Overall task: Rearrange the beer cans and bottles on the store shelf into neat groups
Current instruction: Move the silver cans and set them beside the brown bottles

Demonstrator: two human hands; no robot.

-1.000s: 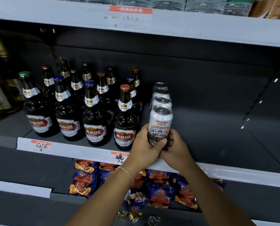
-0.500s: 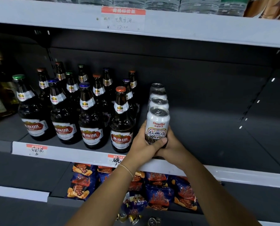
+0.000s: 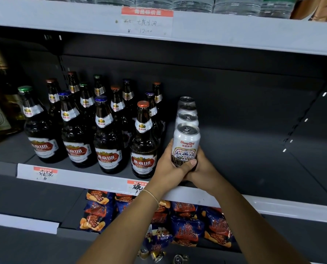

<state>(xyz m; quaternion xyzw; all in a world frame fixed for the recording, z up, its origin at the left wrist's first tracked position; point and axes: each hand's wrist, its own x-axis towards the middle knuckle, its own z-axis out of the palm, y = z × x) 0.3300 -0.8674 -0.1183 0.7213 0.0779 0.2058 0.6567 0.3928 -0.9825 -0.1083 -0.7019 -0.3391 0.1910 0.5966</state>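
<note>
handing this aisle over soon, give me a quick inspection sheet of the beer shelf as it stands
surface: dark middle shelf, right part bare.
job's things: four cans in a file, front can gripped low; brown bottles in rows to its left.
clutter: loose cans lying on the bottom shelf, by snack bags.
grippers: left hand and right hand both wrap the front can's base.
cables: nothing seen.
surroundings: price tags on shelf edges; water bottles above.
</note>
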